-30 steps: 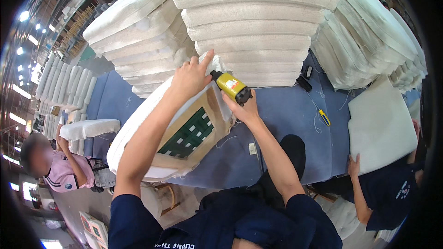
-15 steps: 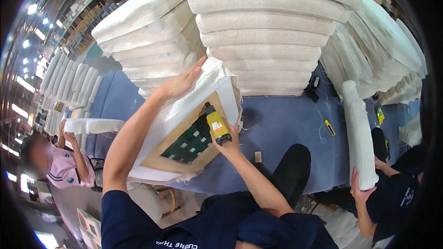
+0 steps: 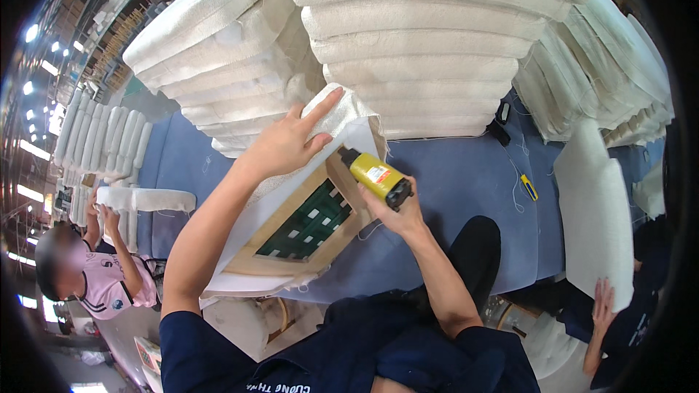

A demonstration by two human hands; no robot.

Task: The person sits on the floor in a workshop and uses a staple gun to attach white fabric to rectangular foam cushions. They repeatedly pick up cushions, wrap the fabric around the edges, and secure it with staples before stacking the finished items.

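Note:
A seat cushion (image 3: 349,110) in off-white fabric leans upright before me, its underside showing a wooden frame (image 3: 280,265) with woven green webbing (image 3: 306,229). Across its upper edge lies my left hand (image 3: 295,138), open, with thumb and forefinger apart on the fabric. My right hand (image 3: 399,211) is closed around a yellow-green drill-like power tool (image 3: 378,178). Its black nose points at the frame's upper corner; whether it touches the wood I cannot tell. My fingers' grip is partly hidden beneath the tool.
Tall stacks of off-white cushions (image 3: 415,51) stand along the far side of the blue-covered table (image 3: 459,189). A yellow-handled tool (image 3: 528,187) and loose threads lie at right. One co-worker holds a cushion (image 3: 597,211) at right; another handles one (image 3: 145,199) at left.
My right hand has swung the power tool rightward and turned its nose further left. My left hand's fingers have spread, and the cushion has tilted. The right co-worker's cushion now shows its broad face.

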